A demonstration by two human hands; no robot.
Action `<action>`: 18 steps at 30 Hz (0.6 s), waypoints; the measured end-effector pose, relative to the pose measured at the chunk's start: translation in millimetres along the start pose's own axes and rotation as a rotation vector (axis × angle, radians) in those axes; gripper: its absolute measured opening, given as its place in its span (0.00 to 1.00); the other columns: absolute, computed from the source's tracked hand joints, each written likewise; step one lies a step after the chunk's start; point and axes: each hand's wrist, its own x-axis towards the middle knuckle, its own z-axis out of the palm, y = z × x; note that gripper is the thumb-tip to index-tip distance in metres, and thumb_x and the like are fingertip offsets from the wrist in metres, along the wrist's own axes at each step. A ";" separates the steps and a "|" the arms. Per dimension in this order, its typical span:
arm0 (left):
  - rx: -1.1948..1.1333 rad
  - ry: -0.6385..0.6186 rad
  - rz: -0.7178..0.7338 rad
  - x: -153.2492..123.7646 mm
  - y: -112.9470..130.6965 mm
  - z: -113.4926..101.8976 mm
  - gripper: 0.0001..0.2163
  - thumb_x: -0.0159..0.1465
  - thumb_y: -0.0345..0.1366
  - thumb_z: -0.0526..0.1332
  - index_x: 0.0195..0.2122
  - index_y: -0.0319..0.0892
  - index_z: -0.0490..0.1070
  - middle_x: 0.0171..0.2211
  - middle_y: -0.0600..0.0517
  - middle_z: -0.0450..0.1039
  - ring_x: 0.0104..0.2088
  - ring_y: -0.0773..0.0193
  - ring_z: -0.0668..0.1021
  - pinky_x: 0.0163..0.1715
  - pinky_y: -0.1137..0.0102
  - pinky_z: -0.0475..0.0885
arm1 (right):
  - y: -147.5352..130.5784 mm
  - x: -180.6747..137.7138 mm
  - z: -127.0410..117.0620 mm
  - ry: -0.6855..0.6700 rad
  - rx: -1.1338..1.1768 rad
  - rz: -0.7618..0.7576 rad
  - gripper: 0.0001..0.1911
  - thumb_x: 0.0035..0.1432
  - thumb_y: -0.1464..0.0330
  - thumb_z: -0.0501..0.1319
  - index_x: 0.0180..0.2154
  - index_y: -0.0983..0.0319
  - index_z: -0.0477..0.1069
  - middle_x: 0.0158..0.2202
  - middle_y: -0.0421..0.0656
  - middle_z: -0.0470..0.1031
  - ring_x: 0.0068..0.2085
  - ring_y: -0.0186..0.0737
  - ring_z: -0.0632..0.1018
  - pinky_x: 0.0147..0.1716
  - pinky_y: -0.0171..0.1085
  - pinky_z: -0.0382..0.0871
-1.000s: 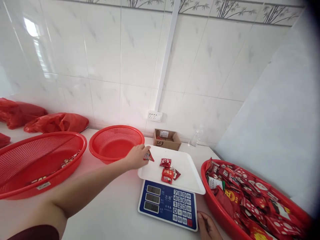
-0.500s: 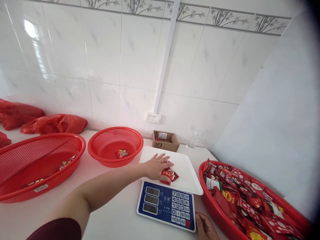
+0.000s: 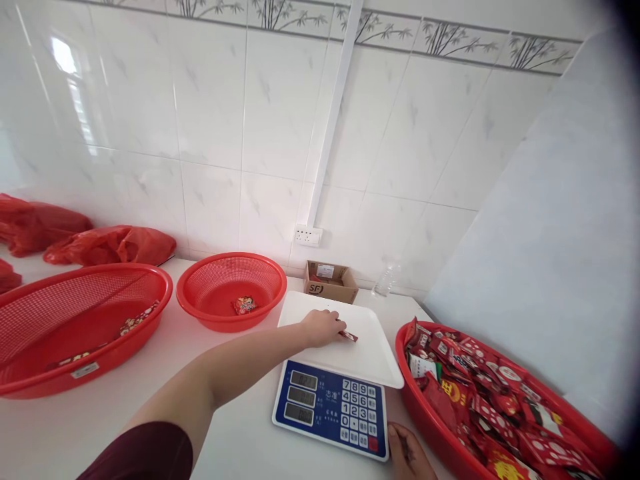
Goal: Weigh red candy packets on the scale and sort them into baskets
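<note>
Over the white weighing tray (image 3: pixel 310 357) of a digital scale, my left hand (image 3: pixel 324 328) is closed around red snack packets (image 3: pixel 349 335). One corner of a packet sticks out past the fingertips; the rest is hidden by the hand. Below the tray is the scale's blue keypad and display panel (image 3: pixel 331 410). My right hand (image 3: pixel 409 453) rests by the panel's lower right corner, partly cut off by the frame, its fingers curled. Something dark shows between them, too unclear to name.
A red basin (image 3: pixel 407 373) heaped with snack packets stands at right. Two red baskets, a round one (image 3: pixel 231 323) and a larger one (image 3: pixel 30 387), hold a few packets at left. Behind are a cardboard box (image 3: pixel 330 290), a clear plastic container (image 3: pixel 385 279) and red bags (image 3: pixel 117 245).
My left hand was spread over the packets on the tray; its fingers have now closed and gathered them up. My right hand stays beside the scale.
</note>
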 end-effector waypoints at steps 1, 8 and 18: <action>-0.018 0.019 -0.020 -1.1 -3.1 0.0 0.14 0.63 0.45 0.52 0.45 0.46 0.69 0.42 0.46 0.71 0.42 0.55 0.75 0.35 0.65 0.70 | -0.3 -0.6 0.2 0.000 -0.001 -0.005 0.26 0.42 0.46 0.56 0.33 0.59 0.72 0.35 0.43 0.78 0.38 0.45 0.77 0.39 0.37 0.70; -0.146 0.191 -0.114 -25.5 -32.1 -7.9 0.14 0.65 0.39 0.51 0.51 0.47 0.63 0.46 0.51 0.69 0.40 0.64 0.75 0.38 0.71 0.69 | 1.9 0.6 -0.1 0.009 -0.018 -0.033 0.25 0.43 0.46 0.56 0.32 0.59 0.73 0.34 0.44 0.79 0.37 0.45 0.77 0.37 0.37 0.71; -0.129 0.335 -0.426 -82.1 -127.3 -35.0 0.20 0.62 0.24 0.46 0.54 0.43 0.62 0.49 0.45 0.65 0.48 0.57 0.70 0.44 0.65 0.68 | -4.1 -2.4 -0.5 0.027 0.003 -0.035 0.24 0.41 0.46 0.57 0.31 0.58 0.73 0.33 0.44 0.79 0.36 0.46 0.78 0.34 0.36 0.72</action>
